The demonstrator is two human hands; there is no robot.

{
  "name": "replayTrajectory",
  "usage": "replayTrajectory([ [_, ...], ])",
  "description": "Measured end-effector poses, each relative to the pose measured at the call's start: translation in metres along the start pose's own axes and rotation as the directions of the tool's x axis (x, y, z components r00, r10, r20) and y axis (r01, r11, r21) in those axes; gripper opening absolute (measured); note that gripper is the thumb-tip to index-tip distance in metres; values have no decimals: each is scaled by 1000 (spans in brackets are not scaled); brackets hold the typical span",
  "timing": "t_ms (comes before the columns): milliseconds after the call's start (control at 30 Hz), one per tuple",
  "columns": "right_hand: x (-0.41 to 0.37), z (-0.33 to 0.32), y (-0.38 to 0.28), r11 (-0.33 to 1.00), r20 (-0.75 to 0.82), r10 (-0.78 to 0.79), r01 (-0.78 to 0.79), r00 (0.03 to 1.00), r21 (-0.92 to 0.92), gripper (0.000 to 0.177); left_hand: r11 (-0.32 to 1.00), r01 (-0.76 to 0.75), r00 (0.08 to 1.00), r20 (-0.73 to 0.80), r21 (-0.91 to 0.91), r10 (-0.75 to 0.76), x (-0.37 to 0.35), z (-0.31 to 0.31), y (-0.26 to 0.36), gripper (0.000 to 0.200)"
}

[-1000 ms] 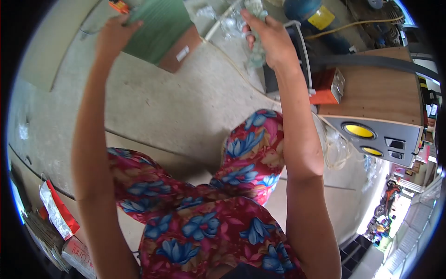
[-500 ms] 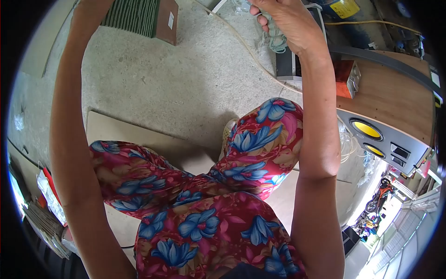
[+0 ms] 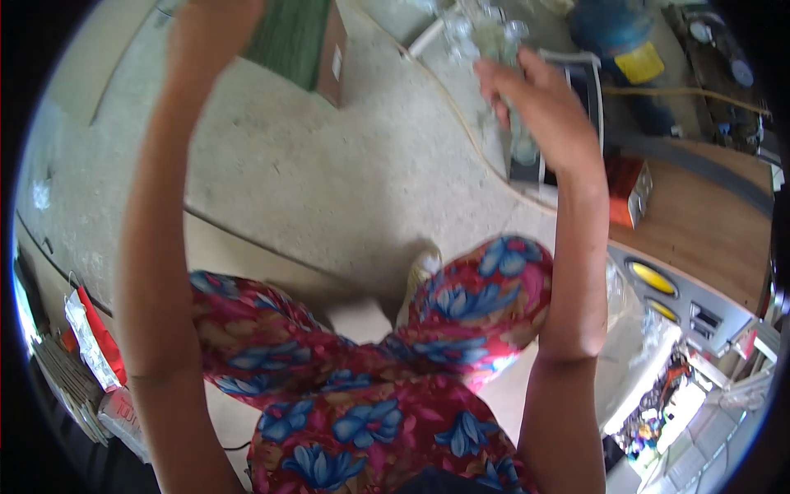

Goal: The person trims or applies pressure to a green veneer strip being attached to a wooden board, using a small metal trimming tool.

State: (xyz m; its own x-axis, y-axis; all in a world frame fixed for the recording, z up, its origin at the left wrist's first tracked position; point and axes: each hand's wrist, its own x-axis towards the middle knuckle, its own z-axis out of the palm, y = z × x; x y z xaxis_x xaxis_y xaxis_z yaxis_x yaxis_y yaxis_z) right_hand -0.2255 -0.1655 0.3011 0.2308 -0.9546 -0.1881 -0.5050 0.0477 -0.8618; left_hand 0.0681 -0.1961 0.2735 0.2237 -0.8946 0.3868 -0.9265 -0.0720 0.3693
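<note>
box (image 3: 288,41) sits up near the top edge of the view, on the concrete floor (image 3: 321,156), cut off by the frame. the side i can see has green stuff right across it, packed close, while the brown end (image 3: 332,64) with the white label is bare. so going by that, the visible side looks pretty much covered, but the far sides don't show, so no clue how much is left overall. left hand (image 3: 216,33) is right at the box's edge, super blurry with the fingertips hidden, so can't tell if they're open or gripping. right hand (image 3: 550,107) is well apart from it, fingers partly curled and, by the look of it, round a loose bunch of pale green cord (image 3: 524,146), so some of that isn't on the box. clear plastic (image 3: 477,34) lies just past that hand. a pale hose (image 3: 451,105) runs across the floor between the two. further right there's an orange carton (image 3: 629,196) by a wooden speaker cabinet (image 3: 699,230), plus a blue tank (image 3: 607,26) beyond. red bag (image 3: 100,331) is way over on the left.
</note>
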Motion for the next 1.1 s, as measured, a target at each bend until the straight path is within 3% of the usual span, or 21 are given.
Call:
replayTrajectory([
  [33, -1, 2, -6, 999, 13, 32, -32, 999, 7, 29, 982, -127, 986, -92, 136, 141, 14, 21, -39, 52],
  [67, -1, 4, -10, 998, 27, 64, -65, 998, 15, 29, 1000, 0, 1000, 31, 25, -1, 6, -2, -3, 51],
  [133, -1, 6, -16, 994, 49, 88, -91, 995, 66, 32, 997, 68, 997, 23, -24, -67, 5, -8, 9, 35],
  [267, 2, 10, -7, 994, 58, 78, -82, 995, 68, 41, 982, 160, 980, 135, -98, -146, 6, -21, 21, 30],
  [467, -3, 14, -18, 994, 41, 96, -98, 994, 39, 45, 967, 233, 955, 212, -99, -208, 16, -22, 22, 30],
  [667, -3, 19, -13, 993, 33, 104, -106, 994, 58, 45, 987, 162, 972, 170, -2, -159, 23, -13, 8, 35],
  [700, -6, 19, -13, 991, 45, 126, -127, 991, 42, 45, 989, 148, 981, 128, -21, -144, 23, -6, 2, 31],
  [800, -15, 26, -17, 979, 68, 204, -204, 977, -4, 46, 926, 342, 901, 334, -161, -275, 22, -23, 10, 31],
  [867, -21, 31, -12, 977, 64, 206, -202, 976, -68, 47, 940, 328, 911, 296, -97, -287, 18, -26, 7, 31],
  [933, -29, 34, -12, 939, 109, 329, -313, 938, -139, 49, 941, 323, 920, 268, -99, -287, 14, -27, 5, 31],
  [1000, -38, 39, -9, 954, 76, 285, -274, 956, -121, 48, 925, 353, 914, 264, -144, -308, 4, -25, 5, 32],
  [1100, -48, 39, -16, 887, 117, 461, -453, 880, -88, 46, 902, 422, 874, 308, -95, -376, -9, -27, 16, 32],
])
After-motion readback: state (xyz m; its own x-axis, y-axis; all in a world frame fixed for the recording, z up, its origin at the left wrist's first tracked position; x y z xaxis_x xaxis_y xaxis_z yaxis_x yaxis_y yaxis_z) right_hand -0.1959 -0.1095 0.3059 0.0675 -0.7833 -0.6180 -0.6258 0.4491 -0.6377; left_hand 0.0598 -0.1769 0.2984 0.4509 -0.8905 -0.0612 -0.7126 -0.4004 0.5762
